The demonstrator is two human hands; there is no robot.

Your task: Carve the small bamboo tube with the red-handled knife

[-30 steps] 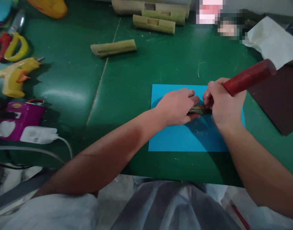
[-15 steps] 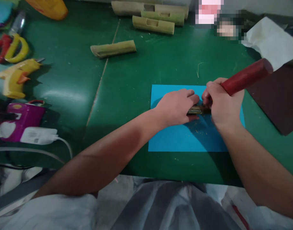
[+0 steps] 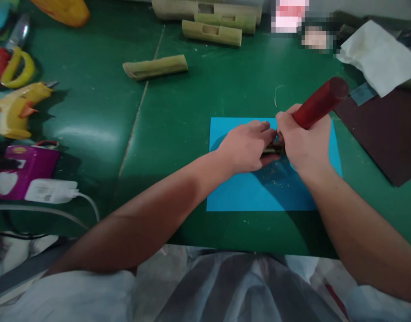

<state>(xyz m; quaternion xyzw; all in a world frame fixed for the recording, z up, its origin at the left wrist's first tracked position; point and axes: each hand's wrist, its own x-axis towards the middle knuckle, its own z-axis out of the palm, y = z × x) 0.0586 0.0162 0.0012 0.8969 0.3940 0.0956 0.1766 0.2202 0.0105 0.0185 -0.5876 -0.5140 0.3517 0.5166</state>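
Note:
My left hand (image 3: 247, 145) is closed around a short, dark bamboo piece (image 3: 272, 148), pressing it down over a bright blue sheet (image 3: 239, 194). In my right hand (image 3: 304, 138) is a tool with a thick, round red handle (image 3: 321, 100). The handle leans up and to the right, and its working end is hidden by my fingers and the bamboo. Both hands nearly touch at the right end of the bamboo. Small pale shavings (image 3: 279, 182) lie on the blue sheet below it.
Several bamboo pieces with cut openings, one a bamboo tube (image 3: 212, 33), lie at the back; a bamboo offcut (image 3: 155, 68) is nearer. Left are scissors (image 3: 17, 67), a yellow glue gun (image 3: 19, 109) and a purple power block (image 3: 34, 170). Right are sandpaper-like brown sheets (image 3: 387, 138) and white paper (image 3: 380, 58).
My right hand has moved left, closer to my left hand, and the red handle has tilted more upright. Less of the bamboo shows now. The view has shifted slightly.

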